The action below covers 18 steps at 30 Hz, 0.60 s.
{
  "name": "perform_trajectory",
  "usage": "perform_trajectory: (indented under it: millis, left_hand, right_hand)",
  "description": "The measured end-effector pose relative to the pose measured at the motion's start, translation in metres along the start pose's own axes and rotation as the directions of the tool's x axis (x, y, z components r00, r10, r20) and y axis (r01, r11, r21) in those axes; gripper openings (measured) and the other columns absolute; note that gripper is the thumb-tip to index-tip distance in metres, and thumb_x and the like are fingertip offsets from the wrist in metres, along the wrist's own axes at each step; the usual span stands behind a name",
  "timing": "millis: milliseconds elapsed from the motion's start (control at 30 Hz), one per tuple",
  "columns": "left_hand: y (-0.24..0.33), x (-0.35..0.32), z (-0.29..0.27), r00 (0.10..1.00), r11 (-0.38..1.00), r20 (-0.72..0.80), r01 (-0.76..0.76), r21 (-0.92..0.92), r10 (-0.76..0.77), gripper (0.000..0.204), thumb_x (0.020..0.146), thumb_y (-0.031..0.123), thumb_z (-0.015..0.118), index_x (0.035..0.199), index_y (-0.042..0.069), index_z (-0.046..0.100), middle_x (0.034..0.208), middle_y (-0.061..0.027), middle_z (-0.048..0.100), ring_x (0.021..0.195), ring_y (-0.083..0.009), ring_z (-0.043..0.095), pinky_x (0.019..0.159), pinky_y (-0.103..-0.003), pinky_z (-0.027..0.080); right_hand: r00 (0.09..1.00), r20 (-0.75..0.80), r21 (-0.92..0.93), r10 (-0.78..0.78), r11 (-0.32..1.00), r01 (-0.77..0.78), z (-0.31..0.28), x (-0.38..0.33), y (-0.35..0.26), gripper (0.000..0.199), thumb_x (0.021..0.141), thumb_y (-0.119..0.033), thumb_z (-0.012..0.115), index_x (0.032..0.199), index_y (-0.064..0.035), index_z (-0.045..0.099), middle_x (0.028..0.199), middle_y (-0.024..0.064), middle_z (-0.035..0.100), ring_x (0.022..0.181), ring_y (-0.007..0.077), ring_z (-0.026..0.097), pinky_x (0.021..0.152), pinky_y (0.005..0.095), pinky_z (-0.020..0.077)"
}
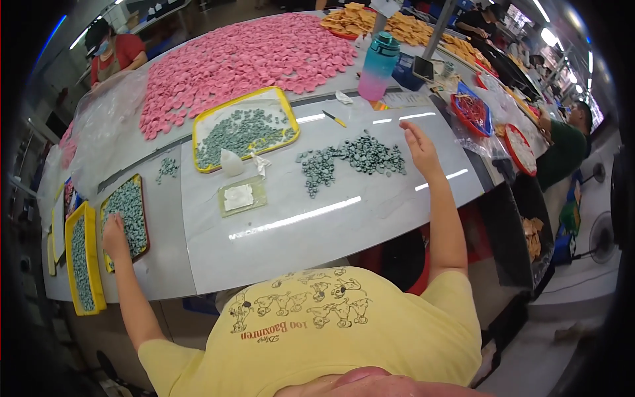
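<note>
My left hand [114, 236] is over a yellow-rimmed tray [138, 180] of small grey-green pieces [131, 205]. Its fingers are curled together, and whatever they may hold is hidden. On the right, my right hand [421, 153] is open, its fingers stretched out beside loose dark green, shiny pieces [372, 156] spread on the grey tabletop [297, 248]. Farther back, a larger yellow-rimmed tray [283, 99] holds more green pieces. In front of it are a white, rounded bottle-like object [231, 163], a crumpled white tissue [261, 165] and a pale green square pad [228, 210] with white material on it.
A yellow bin [92, 264] of green pieces stands at the far left. Pink discs [245, 59] cover the back of the table. A blue-pink bottle [379, 66], a cutter-like tool [335, 118] and a red basket [471, 112] lie beyond. Co-workers [122, 53] are around.
</note>
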State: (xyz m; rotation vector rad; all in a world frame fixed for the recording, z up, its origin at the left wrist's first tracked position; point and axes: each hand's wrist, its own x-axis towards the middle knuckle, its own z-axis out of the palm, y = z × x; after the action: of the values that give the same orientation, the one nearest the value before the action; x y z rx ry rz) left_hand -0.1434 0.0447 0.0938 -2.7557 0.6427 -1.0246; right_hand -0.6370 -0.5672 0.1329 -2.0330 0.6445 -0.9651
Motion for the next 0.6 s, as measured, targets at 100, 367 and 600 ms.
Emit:
perform_trajectory:
  millis: [100, 367, 600]
  left_hand:
    - [0.040, 0.013, -0.037, 0.953, 0.986, -0.303, -0.030, -0.163, -0.021, 0.016, 0.091, 0.021, 0.054, 0.099, 0.007, 0.059, 0.082, -0.0094, 0.062, 0.072, -0.0312, 0.060, 0.059, -0.041, 0.049]
    - [0.276, -0.007, -0.158, 0.786, 0.008, -0.192, -0.243, -0.970, 0.587, 0.067, 0.072, 0.012, 0.075, 0.127, 0.002, 0.039, 0.134, -0.0215, 0.038, 0.125, -0.0379, 0.038, 0.102, -0.043, 0.034]
    - [0.383, -0.005, -0.120, 0.750, 0.226, -0.161, -0.385, -0.895, 0.641, 0.094, 0.074, 0.052, 0.067, 0.140, -0.001, 0.024, 0.141, -0.0391, 0.012, 0.133, -0.0543, 0.010, 0.109, -0.056, 0.012]
  right_hand:
    - [0.986, 0.164, -0.163, 0.027, 0.987, 0.001, -0.001, -0.011, 0.017, 0.037, 0.097, -0.023, 0.047, 0.128, -0.0039, 0.050, 0.124, 0.0088, 0.056, 0.113, 0.0168, 0.051, 0.096, 0.0272, 0.0377]
    - [0.928, 0.365, -0.261, -0.071, 0.949, 0.175, 0.073, 0.009, 0.018, 0.044, 0.092, -0.027, 0.053, 0.130, -0.0068, 0.048, 0.137, 0.0143, 0.044, 0.133, 0.0291, 0.033, 0.107, 0.0373, 0.0280]
    - [0.820, 0.569, -0.268, -0.055, 0.931, 0.248, 0.122, 0.038, -0.011, 0.046, 0.090, -0.025, 0.051, 0.133, -0.0070, 0.045, 0.140, 0.0128, 0.041, 0.137, 0.0268, 0.027, 0.110, 0.0366, 0.0231]
